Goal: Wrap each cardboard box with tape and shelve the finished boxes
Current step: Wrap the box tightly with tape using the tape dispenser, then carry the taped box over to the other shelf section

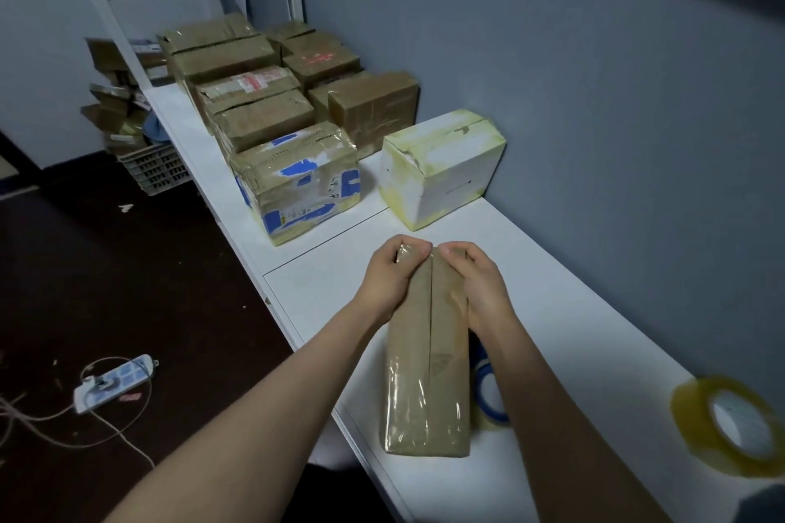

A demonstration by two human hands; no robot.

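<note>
Brown cardboard box [427, 386], long and skinny, lies on the white table [573, 331] close to its near edge, with shiny clear tape over the near end. Both hands are on the far end. Left hand [393, 278] and right hand [482, 284] each have fingers curled tight over it, fingertips almost meeting at the seam. A blue tape roll [483, 390] peeks out just right of the box, and a yellowish roll [690, 412] sits further right. White box [441, 166] and a pile of taped boxes [263, 119] sit further back.
</note>
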